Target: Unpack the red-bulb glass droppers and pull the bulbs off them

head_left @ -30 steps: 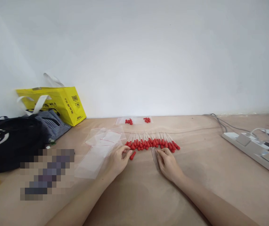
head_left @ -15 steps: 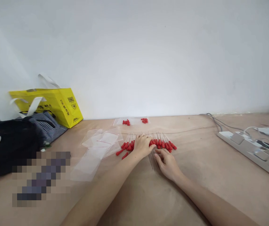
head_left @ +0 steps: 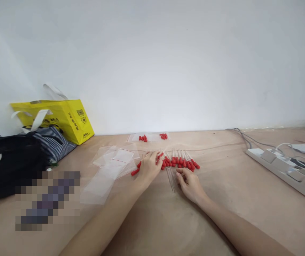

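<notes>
Red-bulbed droppers [head_left: 184, 163] with thin clear stems lie in a row on the table, most with their stems pointing to the far side. My left hand [head_left: 147, 169] is over the left part of this row, fingers bent around a dropper [head_left: 160, 155] whose red bulb shows at the fingertips; its stem is hidden. Nearer to me, a small bunch of clear stems [head_left: 171, 180] points the other way, below the red bulbs. Just right of those stems rests my right hand [head_left: 191, 185], loosely curled, thumb and forefinger slightly apart and nothing visible between them.
Flat clear zip bags [head_left: 101, 183] overlap left of the droppers. Bagged droppers [head_left: 143, 138] lie by the wall. A yellow bag [head_left: 74, 121], a striped bag [head_left: 51, 144] and a black bag [head_left: 10, 163] stand left. A power strip [head_left: 283, 174] with plugs and cables is right.
My left hand has moved left along the row and turned, uncovering bulbs in the middle; a tilted bulb now shows at its fingertips. My right hand has hardly moved.
</notes>
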Available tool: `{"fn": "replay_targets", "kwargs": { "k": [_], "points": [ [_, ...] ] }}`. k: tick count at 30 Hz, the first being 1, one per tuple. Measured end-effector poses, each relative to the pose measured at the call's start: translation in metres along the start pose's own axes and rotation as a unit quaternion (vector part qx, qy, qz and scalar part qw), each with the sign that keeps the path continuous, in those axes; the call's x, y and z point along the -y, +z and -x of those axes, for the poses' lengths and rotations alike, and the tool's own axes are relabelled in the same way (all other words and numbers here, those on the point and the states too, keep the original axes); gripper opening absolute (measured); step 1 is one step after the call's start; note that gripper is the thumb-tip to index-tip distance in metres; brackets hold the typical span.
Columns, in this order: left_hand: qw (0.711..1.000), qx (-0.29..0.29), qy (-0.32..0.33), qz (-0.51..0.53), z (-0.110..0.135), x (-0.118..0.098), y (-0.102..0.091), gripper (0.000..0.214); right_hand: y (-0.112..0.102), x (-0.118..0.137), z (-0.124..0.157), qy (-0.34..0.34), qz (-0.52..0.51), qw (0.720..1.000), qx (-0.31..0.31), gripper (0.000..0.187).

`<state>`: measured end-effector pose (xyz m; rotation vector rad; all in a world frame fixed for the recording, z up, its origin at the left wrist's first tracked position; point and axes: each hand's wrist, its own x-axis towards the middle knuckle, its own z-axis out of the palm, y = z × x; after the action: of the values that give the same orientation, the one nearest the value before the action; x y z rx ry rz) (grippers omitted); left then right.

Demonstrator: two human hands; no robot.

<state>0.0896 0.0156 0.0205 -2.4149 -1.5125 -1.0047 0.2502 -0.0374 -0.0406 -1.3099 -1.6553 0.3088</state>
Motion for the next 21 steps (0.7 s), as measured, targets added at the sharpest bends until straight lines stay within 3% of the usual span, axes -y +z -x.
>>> {"fn": "replay_targets", "kwargs": {
  "k": [2,4,8,11,14,21],
  "points": [
    [0.995,-0.059,-0.025,0.077,0.019,0.015,-0.013,0.018,0.000,0.000,0.000,-0.005,0.002,1.000,-0.004,0.022],
    [0.989,-0.066,-0.030,0.131,0.042,0.031,-0.023,0.016,-0.001,0.000,0.000,-0.020,0.007,1.000,-0.005,0.021],
    [0.988,-0.079,-0.007,0.129,0.074,0.047,-0.032,0.016,-0.004,0.001,-0.003,-0.111,0.044,0.993,-0.019,0.019],
    [0.988,-0.092,0.019,0.124,0.079,0.043,-0.032,0.015,-0.007,0.004,-0.004,-0.184,0.109,0.976,-0.053,0.024],
    [0.985,-0.091,0.087,0.118,0.077,0.034,-0.033,0.012,-0.010,0.010,-0.003,-0.244,0.178,0.951,-0.060,0.036],
    [0.967,-0.090,0.209,0.118,0.080,0.028,-0.031,0.014,-0.008,0.017,-0.001,-0.342,0.238,0.908,0.031,0.033]
  ]
}}
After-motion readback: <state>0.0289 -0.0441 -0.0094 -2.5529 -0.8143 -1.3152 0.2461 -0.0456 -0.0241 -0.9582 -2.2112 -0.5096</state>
